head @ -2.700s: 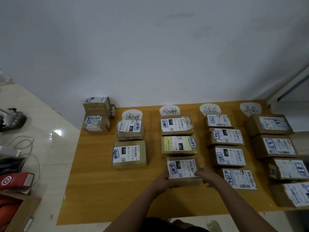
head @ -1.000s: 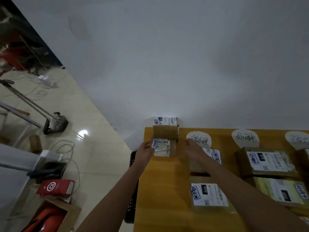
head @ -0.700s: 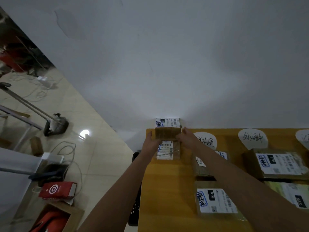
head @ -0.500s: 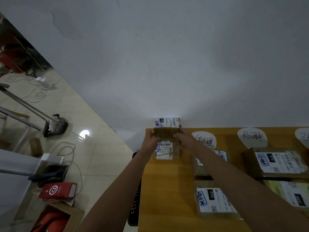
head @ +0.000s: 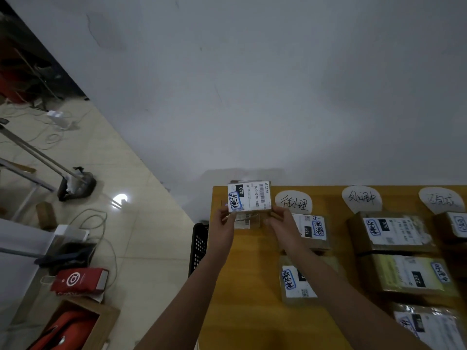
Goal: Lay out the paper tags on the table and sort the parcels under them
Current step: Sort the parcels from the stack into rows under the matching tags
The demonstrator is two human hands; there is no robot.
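A small brown parcel (head: 249, 196) with a white label is lifted and tilted toward me at the table's far left corner. My left hand (head: 222, 224) grips its left side and my right hand (head: 280, 221) grips its right side. Another small parcel (head: 246, 221) lies on the table just beneath it, partly hidden. Round paper tags (head: 294, 202) (head: 361, 197) (head: 441, 199) line the far edge of the wooden table (head: 242, 286). Labelled parcels lie under them: two (head: 312, 229) (head: 297, 280) under the first tag, several (head: 389, 231) under the second.
A black crate (head: 198, 245) stands on the floor against the table's left side. Further left are a red bag (head: 78, 280), cables, a stand base (head: 75, 186) and an open cardboard box (head: 73, 327). A white wall rises behind the table.
My hands left the parcel in the second column and went to the stack at the far left corner. They took the top parcel and lifted and tilted it so its label faces me.
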